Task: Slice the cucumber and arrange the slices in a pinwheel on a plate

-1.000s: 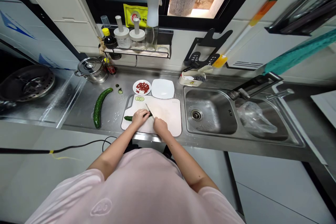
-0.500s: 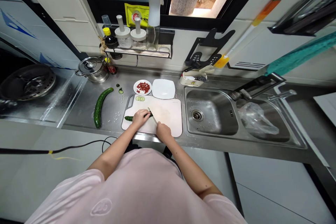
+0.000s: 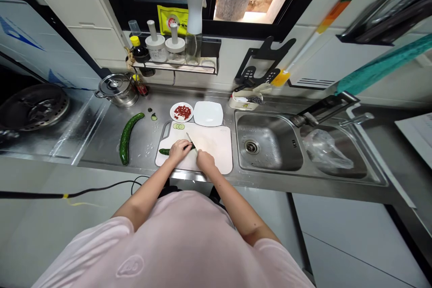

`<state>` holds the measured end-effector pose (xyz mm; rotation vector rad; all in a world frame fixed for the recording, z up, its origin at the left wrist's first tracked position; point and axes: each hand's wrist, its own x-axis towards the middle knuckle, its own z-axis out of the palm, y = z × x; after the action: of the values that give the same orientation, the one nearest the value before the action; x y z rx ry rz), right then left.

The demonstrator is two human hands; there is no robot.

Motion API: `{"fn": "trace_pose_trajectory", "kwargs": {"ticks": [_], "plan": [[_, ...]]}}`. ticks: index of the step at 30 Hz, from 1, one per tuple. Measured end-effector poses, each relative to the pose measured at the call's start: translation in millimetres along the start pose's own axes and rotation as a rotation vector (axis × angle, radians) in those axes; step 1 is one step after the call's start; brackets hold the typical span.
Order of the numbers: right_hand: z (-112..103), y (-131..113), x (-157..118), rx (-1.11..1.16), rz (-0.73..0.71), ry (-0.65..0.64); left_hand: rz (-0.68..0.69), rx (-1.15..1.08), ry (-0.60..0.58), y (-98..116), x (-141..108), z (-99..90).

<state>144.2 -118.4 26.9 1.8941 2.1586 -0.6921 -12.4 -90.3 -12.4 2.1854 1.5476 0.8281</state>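
My left hand point(image 3: 180, 150) is closed over a dark green cucumber point(image 3: 164, 151) that lies across the white cutting board point(image 3: 216, 155); its middle is hidden under my fingers. A knife point(image 3: 192, 141) is gripped by the handle in my right hand point(image 3: 204, 161), its blade slanting up and left, at the right end of the cucumber. Several pale cucumber slices point(image 3: 178, 126) lie overlapped at the board's upper left. Behind the board stand a small white plate of chopped red pieces point(image 3: 181, 112) and a bare white plate point(image 3: 208, 113).
Left of the board lies a whole curved cucumber point(image 3: 127, 138), with cut-off cucumber ends point(image 3: 154, 117) nearby. A lidded steel pot point(image 3: 118, 91) stands at the back left. To the right is a double sink point(image 3: 270, 144), a plastic bag point(image 3: 326, 149) in its far basin.
My right hand and the knife have shifted slightly up and left, close to my left hand. My left hand still holds the cucumber. The whole view has drifted a little.
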Motion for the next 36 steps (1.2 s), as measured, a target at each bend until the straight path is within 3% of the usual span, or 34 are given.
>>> {"fn": "trace_pose_trajectory", "kwargs": {"ticks": [11,36], "plan": [[-1.4,10.3,-29.4,-0.017,0.011,-0.063,-0.021,-0.001,-0.013,2.7,0.0,-2.5],[8.7,23.1,-49.9,-0.023,0.04,-0.092,-0.038,-0.021,-0.013,3.2,-0.5,-3.9]]}}
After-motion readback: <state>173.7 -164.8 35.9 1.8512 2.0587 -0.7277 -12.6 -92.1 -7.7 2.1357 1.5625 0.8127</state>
